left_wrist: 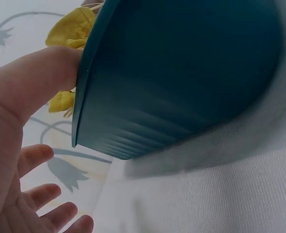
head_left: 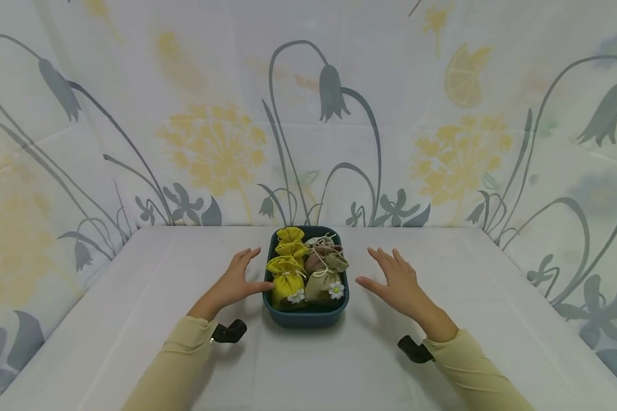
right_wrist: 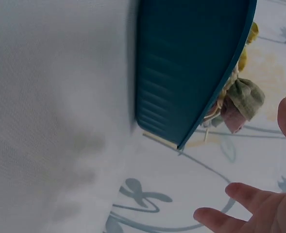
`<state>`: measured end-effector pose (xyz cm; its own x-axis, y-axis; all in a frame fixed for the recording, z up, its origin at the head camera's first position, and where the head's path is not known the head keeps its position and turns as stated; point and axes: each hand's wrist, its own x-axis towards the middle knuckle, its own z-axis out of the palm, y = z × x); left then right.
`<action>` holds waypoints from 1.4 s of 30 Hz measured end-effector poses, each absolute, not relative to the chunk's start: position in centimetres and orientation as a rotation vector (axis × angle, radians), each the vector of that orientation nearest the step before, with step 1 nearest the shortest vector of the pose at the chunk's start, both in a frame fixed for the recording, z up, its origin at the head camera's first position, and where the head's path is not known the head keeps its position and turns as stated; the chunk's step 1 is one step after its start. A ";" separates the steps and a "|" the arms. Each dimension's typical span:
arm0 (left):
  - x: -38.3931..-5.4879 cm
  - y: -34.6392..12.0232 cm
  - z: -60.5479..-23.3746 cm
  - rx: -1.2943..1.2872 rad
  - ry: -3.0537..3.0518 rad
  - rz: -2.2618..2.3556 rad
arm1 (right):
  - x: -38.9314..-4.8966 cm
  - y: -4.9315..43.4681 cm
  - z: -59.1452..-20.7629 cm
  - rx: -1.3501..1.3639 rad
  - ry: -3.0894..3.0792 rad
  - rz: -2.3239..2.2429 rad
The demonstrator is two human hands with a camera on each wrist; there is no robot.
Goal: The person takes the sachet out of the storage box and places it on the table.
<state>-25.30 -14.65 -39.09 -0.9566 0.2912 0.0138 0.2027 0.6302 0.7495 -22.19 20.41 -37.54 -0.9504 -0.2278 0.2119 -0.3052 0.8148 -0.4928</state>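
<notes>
A dark teal plastic basket (head_left: 305, 319) stands on the table, filled with small drawstring pouches. Yellow pouches (head_left: 287, 283) line its left side; olive-green pouches (head_left: 323, 287) and a brownish one (head_left: 321, 255) fill the right. White flowers decorate the two front pouches. My left hand (head_left: 236, 281) is at the basket's left side with fingers spread. In the left wrist view its thumb (left_wrist: 45, 73) lies at the rim, beside a yellow pouch; whether it touches is hard to tell. Off to the basket's right, my right hand (head_left: 398, 285) has its fingers spread, apart from the basket and holding nothing.
A white cloth covers the table (head_left: 133, 319). Behind and at both sides hangs a curtain (head_left: 308, 142) printed with grey and yellow flowers. A small black device (head_left: 229, 331) is strapped at the left wrist, and another black device (head_left: 415, 349) at the right.
</notes>
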 end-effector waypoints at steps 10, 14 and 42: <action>-25.4 -14.5 -39.0 0.411 2.594 1.367 | -22.2 19.5 -37.3 0.480 -2.830 0.982; -25.4 -14.5 -39.2 0.406 2.550 1.401 | -22.1 19.1 -37.3 0.486 -2.846 1.059; -25.8 -14.1 -39.1 0.302 2.416 1.589 | -23.2 16.4 -36.2 0.572 -2.744 1.327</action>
